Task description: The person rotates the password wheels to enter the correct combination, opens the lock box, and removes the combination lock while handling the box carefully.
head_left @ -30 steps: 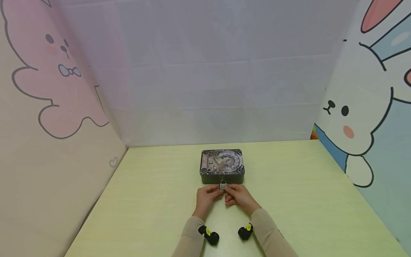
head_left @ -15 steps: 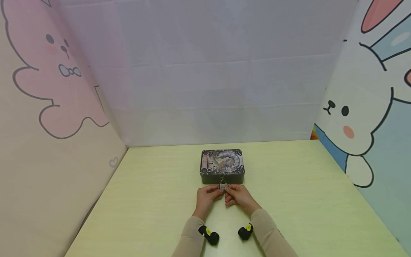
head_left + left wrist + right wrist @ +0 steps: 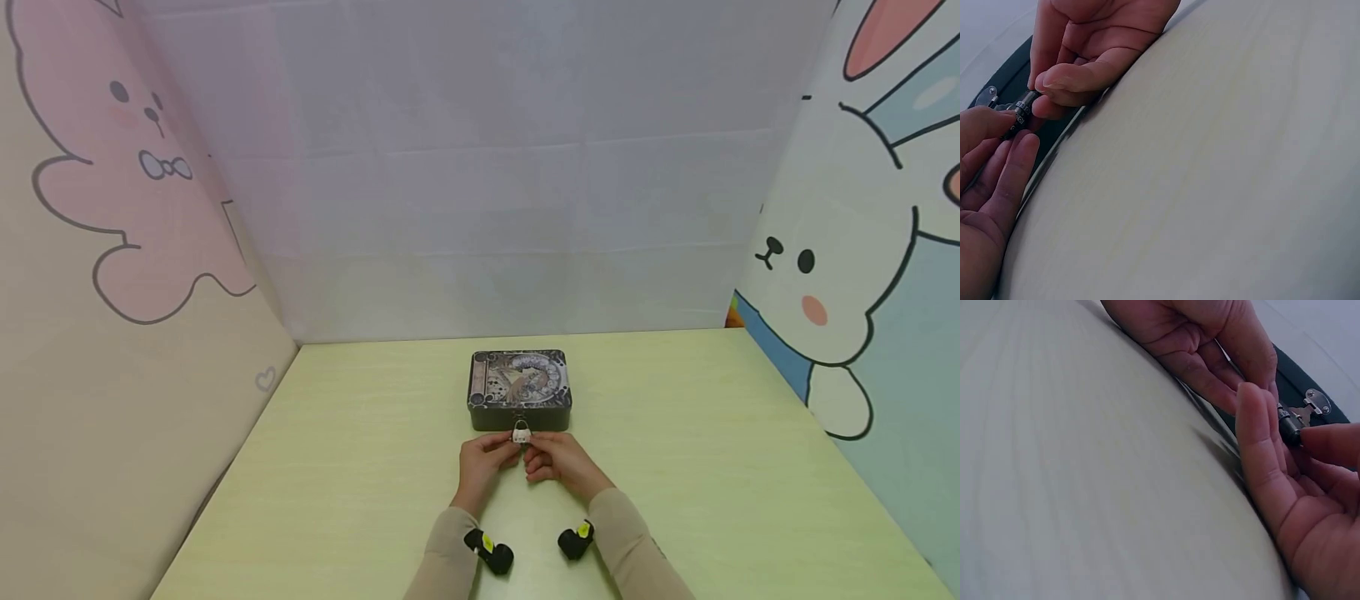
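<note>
A small silver combination padlock (image 3: 521, 436) with number dials hangs at the front of a dark tin box (image 3: 517, 417). Its shackle passes by the box's metal latch (image 3: 1316, 401). My left hand (image 3: 482, 462) pinches the padlock's left side between thumb and fingers. From the other side my right hand (image 3: 561, 460) pinches its right end, with the thumb against that end in the right wrist view. In the left wrist view the padlock's dials (image 3: 1021, 109) show between both hands; the digits are too small to read.
The box has a patterned lid (image 3: 519, 377) and stands on a pale yellow-green table (image 3: 360, 467). A white cloth wall (image 3: 495, 208) rises behind it. Side panels with a pink cartoon (image 3: 150, 217) and a rabbit (image 3: 832, 275) flank the table.
My right thumb has shifted from the padlock's front face to its right edge. The padlock's face looks brighter now. My left hand stays nearly still, and so does the box.
</note>
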Tool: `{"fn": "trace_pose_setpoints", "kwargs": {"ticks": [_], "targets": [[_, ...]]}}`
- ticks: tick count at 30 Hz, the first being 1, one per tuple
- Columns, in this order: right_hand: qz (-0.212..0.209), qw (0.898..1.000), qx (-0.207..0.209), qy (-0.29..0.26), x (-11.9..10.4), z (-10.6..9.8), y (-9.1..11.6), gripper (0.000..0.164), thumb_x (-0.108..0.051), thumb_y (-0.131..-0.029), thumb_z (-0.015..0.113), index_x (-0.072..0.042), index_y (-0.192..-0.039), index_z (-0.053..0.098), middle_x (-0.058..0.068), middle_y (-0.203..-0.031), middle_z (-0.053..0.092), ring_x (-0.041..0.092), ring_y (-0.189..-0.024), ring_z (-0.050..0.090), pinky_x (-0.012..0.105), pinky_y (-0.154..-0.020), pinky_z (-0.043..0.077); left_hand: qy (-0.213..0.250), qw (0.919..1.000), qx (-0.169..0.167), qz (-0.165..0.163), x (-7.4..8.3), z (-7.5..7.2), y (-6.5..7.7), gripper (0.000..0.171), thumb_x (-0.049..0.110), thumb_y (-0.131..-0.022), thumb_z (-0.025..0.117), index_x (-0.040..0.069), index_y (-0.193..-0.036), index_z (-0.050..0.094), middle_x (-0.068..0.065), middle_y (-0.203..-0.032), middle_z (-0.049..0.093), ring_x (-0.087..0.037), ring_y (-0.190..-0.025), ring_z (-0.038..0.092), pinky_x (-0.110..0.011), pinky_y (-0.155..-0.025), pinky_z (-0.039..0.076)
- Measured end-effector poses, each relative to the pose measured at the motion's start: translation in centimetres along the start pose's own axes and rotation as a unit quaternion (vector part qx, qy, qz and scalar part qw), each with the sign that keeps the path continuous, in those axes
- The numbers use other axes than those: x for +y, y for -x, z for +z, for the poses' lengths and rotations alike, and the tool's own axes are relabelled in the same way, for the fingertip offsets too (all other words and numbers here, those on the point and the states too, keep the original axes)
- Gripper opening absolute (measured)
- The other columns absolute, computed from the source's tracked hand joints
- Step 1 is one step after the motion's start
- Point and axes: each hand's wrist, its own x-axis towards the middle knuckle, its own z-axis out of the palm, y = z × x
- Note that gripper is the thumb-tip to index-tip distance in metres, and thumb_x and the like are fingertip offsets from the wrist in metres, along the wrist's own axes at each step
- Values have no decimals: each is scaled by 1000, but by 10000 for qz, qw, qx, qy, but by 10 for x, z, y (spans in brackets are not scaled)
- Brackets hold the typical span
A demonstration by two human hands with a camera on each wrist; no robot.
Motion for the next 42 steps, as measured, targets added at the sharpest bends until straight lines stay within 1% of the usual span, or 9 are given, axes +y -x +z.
{"fn": "trace_pose_setpoints", "kwargs": {"ticks": [5,9,12,17,21,25,28,34,42], "targets": [[19,9995,-200,-231,1,-3,1,23,-10,-106,43,8,-112,56,6,-84,65,13,-69,64,31,-67,60,-43,10000,-24,86,-2,-1,0,25,-9,-84,72,-18,-106,68,-24,-93,72,-13,-67,69,-27,-65,61],[49,9993,-301,-224,1,-5,1,26,-7,-107,41,11,-118,55,7,-87,66,13,-73,65,30,-71,60,-137,9999,-67,77,-3,-2,-1,24,-7,-85,72,-17,-107,69,-25,-97,71,-15,-75,71,-25,-67,60],[105,9992,-329,-212,1,-6,1,28,-6,-107,40,13,-122,53,7,-89,67,13,-75,66,30,-73,60,-178,9997,-148,36,-3,-3,-2,24,-6,-87,72,-16,-108,69,-26,-101,71,-15,-79,71,-24,-68,60],[182,9992,-310,-199,-2,-6,2,33,-6,-107,41,17,-129,48,6,-91,69,11,-77,67,29,-75,60,-24,9993,-380,-63,-4,-7,-5,24,-8,-87,69,-18,-109,67,-28,-102,70,-14,-77,70,-26,-71,60],[173,9993,-295,-131,-4,-4,2,37,-4,-107,40,21,-134,42,6,-91,69,11,-77,67,29,-75,60,-12,9988,-500,9,-3,-8,-4,25,-10,-87,68,-19,-109,66,-28,-103,69,-15,-80,70,-28,-73,60],[139,9995,-290,-79,-4,-3,2,37,-4,-107,39,21,-134,42,6,-90,69,10,-77,67,29,-75,60,37,9986,-532,66,0,-8,-2,26,-10,-87,68,-19,-111,66,-29,-104,69,-17,-82,70,-28,-74,60],[152,9995,-263,-67,-3,-2,1,37,-4,-107,40,21,-134,43,6,-90,69,10,-77,67,28,-74,60,61,9987,-509,21,0,-8,-1,26,-10,-87,69,-18,-111,66,-29,-105,69,-17,-81,70,-28,-73,60],[176,9997,-176,-59,-2,-1,-1,36,-3,-107,39,21,-134,44,7,-89,68,11,-76,67,28,-73,60,-9,9990,-455,42,0,-8,-2,25,-11,-87,68,-19,-110,66,-30,-104,68,-19,-81,71,-29,-72,61],[19,9999,118,-124,1,0,-2,34,1,-105,43,20,-132,43,7,-87,68,11,-73,67,27,-69,60,97,9990,-422,-65,29,-3,13,24,-14,-86,66,-22,-108,65,-32,-102,68,-16,-73,70,-30,-71,61]]}}
